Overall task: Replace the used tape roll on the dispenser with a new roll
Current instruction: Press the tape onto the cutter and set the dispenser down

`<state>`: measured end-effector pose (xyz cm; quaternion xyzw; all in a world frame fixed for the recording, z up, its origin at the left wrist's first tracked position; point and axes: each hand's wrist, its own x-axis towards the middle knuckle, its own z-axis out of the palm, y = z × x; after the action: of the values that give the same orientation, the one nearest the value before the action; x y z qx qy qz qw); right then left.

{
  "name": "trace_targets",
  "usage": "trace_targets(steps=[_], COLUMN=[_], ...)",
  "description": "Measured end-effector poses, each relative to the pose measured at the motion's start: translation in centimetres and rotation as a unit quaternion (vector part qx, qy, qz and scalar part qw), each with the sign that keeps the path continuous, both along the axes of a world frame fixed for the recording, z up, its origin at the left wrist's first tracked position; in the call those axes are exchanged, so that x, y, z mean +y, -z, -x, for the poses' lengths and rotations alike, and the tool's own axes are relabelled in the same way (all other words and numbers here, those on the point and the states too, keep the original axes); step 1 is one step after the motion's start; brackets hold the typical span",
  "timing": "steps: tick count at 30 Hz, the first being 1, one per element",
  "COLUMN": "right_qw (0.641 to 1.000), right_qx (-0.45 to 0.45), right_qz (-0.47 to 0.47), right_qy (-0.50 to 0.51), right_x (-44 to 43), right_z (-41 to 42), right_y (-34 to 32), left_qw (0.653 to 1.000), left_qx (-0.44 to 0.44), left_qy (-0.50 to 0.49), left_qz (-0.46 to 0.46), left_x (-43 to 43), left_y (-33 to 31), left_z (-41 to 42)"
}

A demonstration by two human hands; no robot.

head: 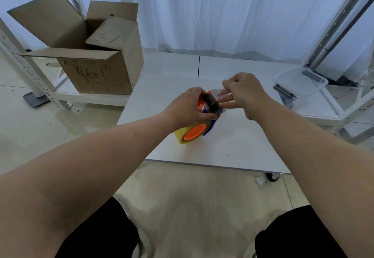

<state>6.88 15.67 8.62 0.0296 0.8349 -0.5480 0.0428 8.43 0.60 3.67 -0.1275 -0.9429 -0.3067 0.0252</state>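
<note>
An orange and blue tape dispenser [210, 103] rests on the white table [232, 146], with a yellowish tape roll [182, 134] mounted on its orange hub. My left hand [188, 106] grips the dispenser's upper front, by its black roller. My right hand [242, 93] is just to the right of it, pinching a clear strip of tape [221, 92] that runs from the dispenser's front end. The dispenser's handle is hidden under my left hand.
An open cardboard box [95, 55] sits on a low white shelf at the left. A clear plastic tub [299, 79] and a metal part [284, 92] lie at the table's right. White shelf frames stand on both sides, curtains behind.
</note>
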Motion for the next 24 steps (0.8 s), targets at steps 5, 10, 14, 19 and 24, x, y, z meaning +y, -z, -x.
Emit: trace_targets(steps=[5,10,14,19,24], right_qw=[0.999,0.999,1.0,0.996,0.998], right_qx=[-0.041,-0.039,-0.008,0.007,0.032], right_qz=[0.026,0.015,0.004,0.077,0.026], right_qy=[-0.01,-0.014,0.006,0.055,0.038], right_x=[0.2,-0.3,-0.6,-0.5,0.4], right_z=[-0.3,-0.6,-0.6,-0.5,-0.2], right_y=[-0.1,0.0,0.0,-0.7,-1.3], left_qw=[0.996,0.997,0.997,0.997,0.998], left_qx=[-0.02,-0.018,-0.017,-0.03,-0.044], left_qy=[-0.031,-0.037,-0.045,-0.05,-0.045], left_qz=[-0.079,-0.07,-0.058,-0.049,-0.028], left_x=[-0.3,-0.5,-0.7,-1.2,-1.5], left_y=[1.0,1.2,0.7,0.5,0.2], left_z=[-0.3,-0.5,-0.5,-0.6,-0.8])
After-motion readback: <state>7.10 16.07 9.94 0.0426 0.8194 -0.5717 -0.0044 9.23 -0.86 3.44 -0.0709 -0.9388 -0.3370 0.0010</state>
